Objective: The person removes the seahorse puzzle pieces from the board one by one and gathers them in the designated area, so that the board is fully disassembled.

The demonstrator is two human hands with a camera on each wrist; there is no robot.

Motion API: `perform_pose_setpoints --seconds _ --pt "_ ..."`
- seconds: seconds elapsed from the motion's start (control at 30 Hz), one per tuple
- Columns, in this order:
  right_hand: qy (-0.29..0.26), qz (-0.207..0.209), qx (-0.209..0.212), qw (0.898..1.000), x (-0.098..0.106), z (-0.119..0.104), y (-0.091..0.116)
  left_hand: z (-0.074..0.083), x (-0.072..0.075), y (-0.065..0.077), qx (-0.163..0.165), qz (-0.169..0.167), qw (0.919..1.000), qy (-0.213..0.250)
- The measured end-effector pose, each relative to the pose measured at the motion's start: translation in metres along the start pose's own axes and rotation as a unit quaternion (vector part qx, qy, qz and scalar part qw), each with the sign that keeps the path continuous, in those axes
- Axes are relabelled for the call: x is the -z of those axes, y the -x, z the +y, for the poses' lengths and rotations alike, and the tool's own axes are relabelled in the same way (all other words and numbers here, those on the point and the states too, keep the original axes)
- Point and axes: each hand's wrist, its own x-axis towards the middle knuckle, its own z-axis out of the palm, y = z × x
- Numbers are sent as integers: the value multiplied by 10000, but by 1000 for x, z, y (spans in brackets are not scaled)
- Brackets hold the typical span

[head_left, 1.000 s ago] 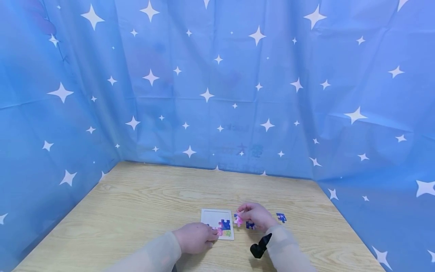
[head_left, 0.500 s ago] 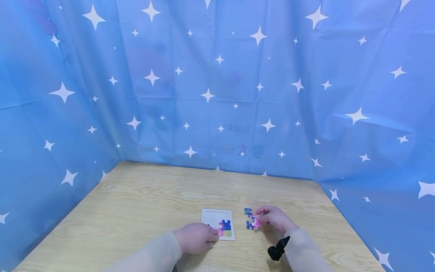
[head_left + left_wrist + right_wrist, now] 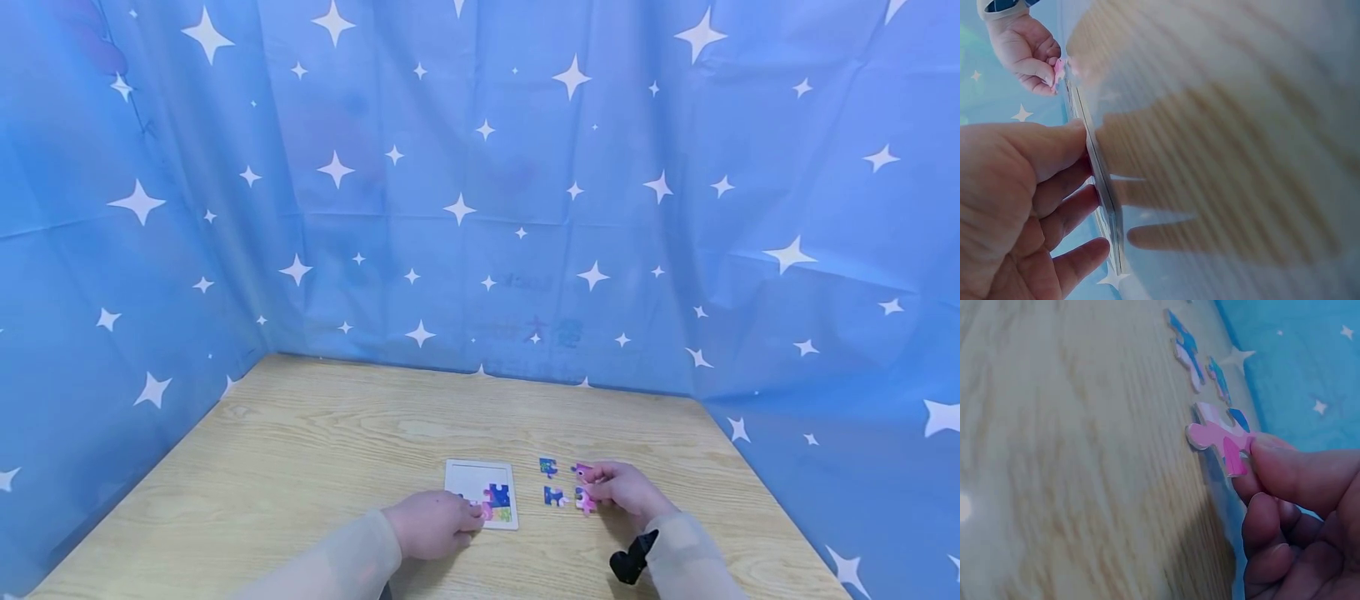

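My left hand (image 3: 435, 525) rests at the near-left corner of a white puzzle tray (image 3: 459, 463); in the left wrist view its fingers and thumb touch the tray's edge. Inside the tray lie joined pieces: a dark blue piece (image 3: 498, 496) and pink and green ones, partly covered by the fingertips. My right hand (image 3: 628, 490), right of the tray, pinches a pink and white puzzle piece (image 3: 1222, 439) between thumb and finger, low over the table. By the same fingertips another pink piece (image 3: 581, 472) shows, partly hidden.
Two blue puzzle pieces lie between tray and right hand: a far one (image 3: 548, 467) and a nearer one (image 3: 555, 497). The wooden table (image 3: 337, 425) backs onto a blue star-printed curtain (image 3: 450, 275), which also hangs along the sides. A black device (image 3: 633, 558) sits on my right wrist.
My right hand has moved rightward from beside the tray, carrying the pink piece past the two blue ones. My left hand has stayed at the tray.
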Motion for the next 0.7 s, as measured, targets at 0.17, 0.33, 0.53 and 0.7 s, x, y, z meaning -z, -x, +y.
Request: perform_pose_setpoints --seconds 0.17,0.33,0.53,0.7 --pt "241 90 2 9997 0 3 0 0 -1 0 -6 7 10000 45" --pt "540 230 26 9983 0 5 0 -1 -2 0 -49 23 10000 23" --pt "830 367 84 9958 -1 5 2 -1 -2 -1 -67 55 10000 -24" --pt "1159 425 146 9922 -1 4 3 -1 -2 -1 -113 64 9999 -94"
